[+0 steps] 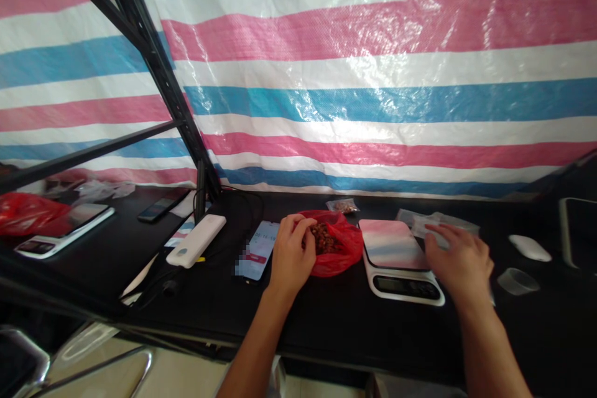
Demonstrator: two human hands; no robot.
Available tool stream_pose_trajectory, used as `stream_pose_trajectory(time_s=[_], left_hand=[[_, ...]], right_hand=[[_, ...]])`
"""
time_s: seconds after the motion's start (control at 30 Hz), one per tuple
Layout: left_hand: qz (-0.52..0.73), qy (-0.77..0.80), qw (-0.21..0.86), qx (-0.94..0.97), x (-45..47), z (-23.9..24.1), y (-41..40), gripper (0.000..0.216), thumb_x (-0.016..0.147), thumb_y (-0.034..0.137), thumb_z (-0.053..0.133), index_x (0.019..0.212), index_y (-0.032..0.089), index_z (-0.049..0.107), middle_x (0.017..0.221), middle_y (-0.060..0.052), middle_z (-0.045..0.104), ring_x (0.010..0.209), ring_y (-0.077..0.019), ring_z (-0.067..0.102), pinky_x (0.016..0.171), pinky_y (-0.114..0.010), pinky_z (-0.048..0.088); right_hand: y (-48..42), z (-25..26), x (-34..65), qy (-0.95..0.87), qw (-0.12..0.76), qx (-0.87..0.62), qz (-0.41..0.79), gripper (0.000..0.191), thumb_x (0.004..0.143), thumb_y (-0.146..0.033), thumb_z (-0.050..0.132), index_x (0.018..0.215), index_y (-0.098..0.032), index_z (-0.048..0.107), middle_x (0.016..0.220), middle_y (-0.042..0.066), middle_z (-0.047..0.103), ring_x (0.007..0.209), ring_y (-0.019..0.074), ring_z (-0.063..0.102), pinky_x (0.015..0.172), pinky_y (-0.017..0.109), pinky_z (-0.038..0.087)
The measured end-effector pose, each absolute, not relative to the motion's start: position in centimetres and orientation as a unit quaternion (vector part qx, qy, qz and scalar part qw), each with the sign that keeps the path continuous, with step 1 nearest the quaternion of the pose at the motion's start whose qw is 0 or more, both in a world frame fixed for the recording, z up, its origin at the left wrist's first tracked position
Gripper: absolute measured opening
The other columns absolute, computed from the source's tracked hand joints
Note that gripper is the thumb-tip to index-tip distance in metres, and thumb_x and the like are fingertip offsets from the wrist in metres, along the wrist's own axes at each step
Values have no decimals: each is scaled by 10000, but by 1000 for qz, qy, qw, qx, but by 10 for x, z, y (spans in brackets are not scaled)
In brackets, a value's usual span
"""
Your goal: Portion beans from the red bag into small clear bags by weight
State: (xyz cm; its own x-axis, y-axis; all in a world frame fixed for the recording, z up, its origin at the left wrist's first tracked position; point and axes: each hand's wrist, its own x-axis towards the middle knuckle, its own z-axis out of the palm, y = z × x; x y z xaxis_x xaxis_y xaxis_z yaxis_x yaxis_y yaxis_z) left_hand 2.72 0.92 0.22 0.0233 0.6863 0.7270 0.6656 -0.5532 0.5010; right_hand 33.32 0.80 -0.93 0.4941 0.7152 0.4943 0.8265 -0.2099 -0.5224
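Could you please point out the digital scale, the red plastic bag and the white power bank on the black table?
Digital scale (405,287), head view, on its display panel.
Red plastic bag (349,256), head view, on its right bulge.
White power bank (196,240), head view, on its top face.

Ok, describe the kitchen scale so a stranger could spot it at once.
On the black bench under the striped tarpaulin, find the person's right hand. The white digital scale sits just beside it, its glossy platform mirroring the stripes, with a red plastic bag on its other side.
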Motion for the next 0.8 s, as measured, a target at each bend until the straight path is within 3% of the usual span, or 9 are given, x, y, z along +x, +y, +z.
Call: stream_pose_trajectory(time_s=[0.17, 0.37, 0.43, 0.57, 0.63, 0.73, 0.8], left_hand=[[508, 467, 24, 723, 24, 3, 9, 265, 951, 72, 487, 1070, 222, 670, 1032, -69, 632, 1009, -212, 606, 928, -376, 526], [514, 471, 12, 717, 22, 5, 7, 265, 935, 56, 501, 1039, 222, 680, 1014, -64, 646, 998, -214, 608, 912, -369, 527], [518, 488, 0, 703, 22, 5, 7, 261, 926, 48, 508, 1015, 220, 684, 1002, -61, 653, 988, -219, 609, 905, -375, 523], [520, 535, -25, 666, 24, 3, 9, 246, 896, 32, 527, 941, 213, 688, 957, -61, 669, 951, -234, 610, 872, -388, 517], [519, 550, -28, 654, 26, 2, 11, 243, 887, 25, 527, 907, 212, 682, 930, -57, 674, 924, -237, 611, 858, -392, 511], [506, 576, -24, 641, 30, 2, 14, 239, 877, 19, 518, 859, 207, 665, 885, -56, 672, 891, -245, 615, 854, -409, 502], [479, 599, -25, 641, 33, 2, 15, 236, 870, 25, 511, 853, 201, 667, 874, -69, 665, 887, -260, 609, 855, -428, 499]], right_hand=[[26, -41, 346, -483, 361, -798, -4, 437, 906, -513, 430, 1017, -252, 762, 1318, 132, 688, 1399, 438, 431, 1097, 712, 322], [23, -29, 345, -484, 422, -767, -23, 468, 943, -531, 405, 1005, -233, 760, 1305, 192, 683, 1373, 481, 435, 1056, 799, 279], [21, -17, 335, -494, 446, -745, -52, 472, 960, -520, 391, 1025, -228, 755, 1271, 192, 697, 1344, 448, 472, 1059, 766, 313], [34, 9, 302, -609, 456, -647, -57, 485, 1012, -452, 326, 1092, -232, 751, 1171, 129, 746, 1209, 301, 602, 1110, 564, 375], [50, 16, 278, -644, 408, -646, -30, 485, 1023, -479, 335, 1079, -271, 770, 1229, 89, 739, 1293, 319, 527, 1114, 571, 355], [79, 18, 240, -712, 237, -661, -4, 548, 1050, -452, 284, 1055, -270, 801, 1438, 64, 631, 1420, 373, 385, 1115, 598, 330], [96, 17, 222, -747, 185, -638, 7, 488, 1039, -439, 355, 1045, -263, 810, 1430, 73, 638, 1427, 379, 393, 1133, 584, 313]])
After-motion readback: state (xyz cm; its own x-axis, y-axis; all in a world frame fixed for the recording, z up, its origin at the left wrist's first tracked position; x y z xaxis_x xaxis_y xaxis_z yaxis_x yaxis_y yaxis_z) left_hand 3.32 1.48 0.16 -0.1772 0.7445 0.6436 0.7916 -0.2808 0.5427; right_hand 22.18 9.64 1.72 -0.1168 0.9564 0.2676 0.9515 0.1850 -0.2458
